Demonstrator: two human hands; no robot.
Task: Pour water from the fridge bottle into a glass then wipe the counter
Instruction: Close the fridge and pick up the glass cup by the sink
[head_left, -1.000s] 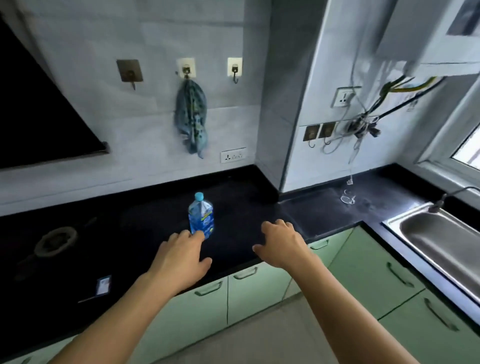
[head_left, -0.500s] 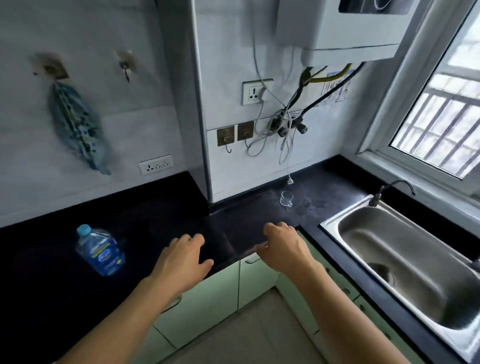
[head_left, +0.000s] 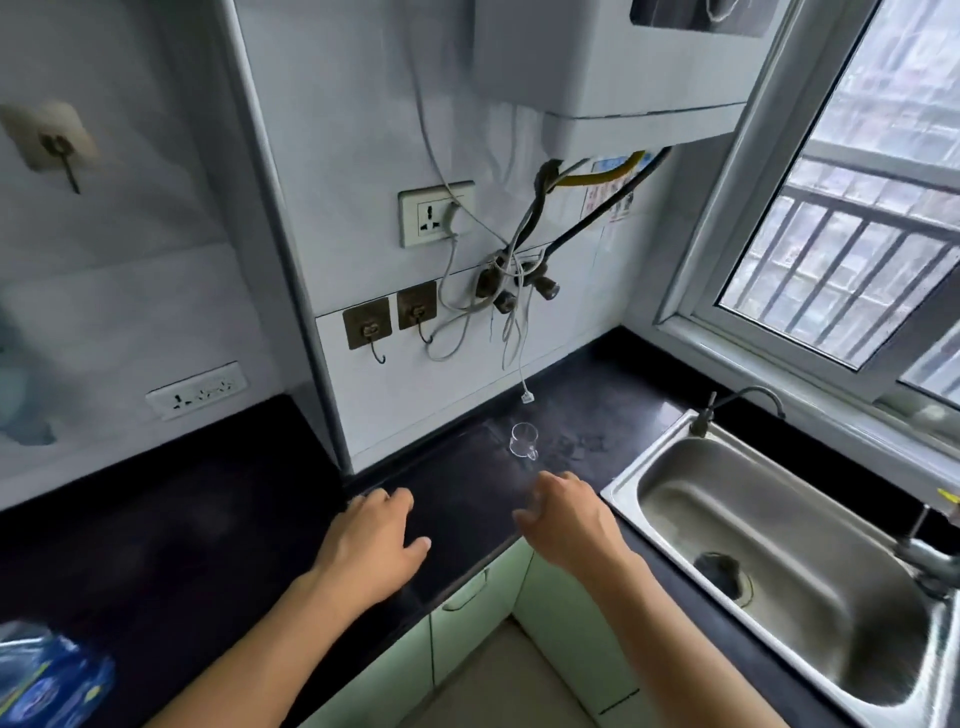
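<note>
Hands hover low over the black counter (head_left: 171, 525): the left hand (head_left: 371, 545) is palm-down with its fingers loosely spread and holds nothing, and the right hand (head_left: 566, 519), just to its right, has relaxed, slightly curled fingers and is also empty. Just beyond the right hand, near but not touching, a small clear glass (head_left: 522, 441) stands upright on the counter (a little handle shows on its near side). The blue-labelled water bottle (head_left: 47, 680) sits at the near left corner, partly cut off, well apart from both hands. A steel sink (head_left: 810, 530) lies to the right, below a barred window (head_left: 841, 249).
</note>
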